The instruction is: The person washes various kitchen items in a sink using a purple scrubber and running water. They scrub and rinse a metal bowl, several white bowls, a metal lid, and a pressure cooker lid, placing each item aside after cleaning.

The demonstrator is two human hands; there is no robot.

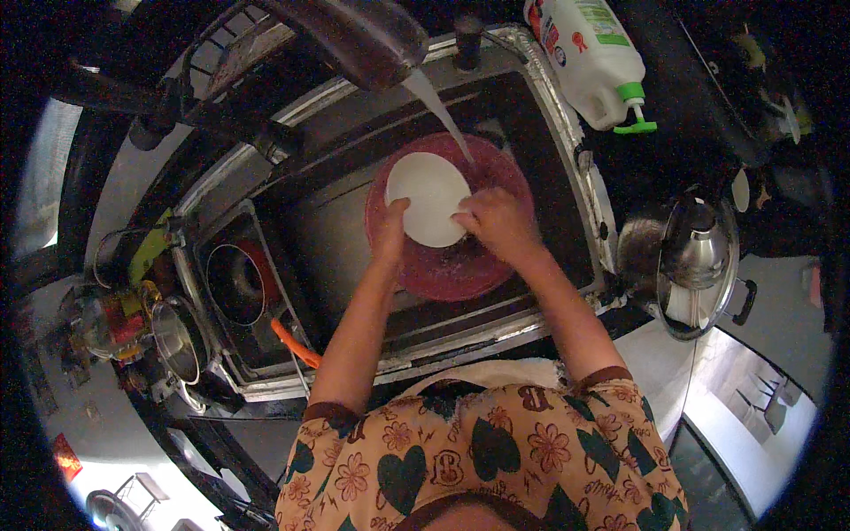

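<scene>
A white bowl or plate (428, 192) is held tilted over a reddish-pink basin (458, 282) in the sink (325, 219). My left hand (392, 229) grips its left rim, the thumb laid over the inner face. On the opposite side my right hand (498, 222) has its fingers at the right rim; whether a cloth is in them is too blurred to tell. From the dark faucet (372, 46) a stream of water (441, 113) falls into the basin, just right of the white dish. The basin's contents are mostly hidden by the dish and my hands.
A white pump bottle (591, 60) with a green top lies at the back right. Right of the sink is a metal pan with a lid (697, 265). A pot (236, 285) and an orange handle (295, 344) occupy the left compartment. A steel bowl (178, 342) stands farther left.
</scene>
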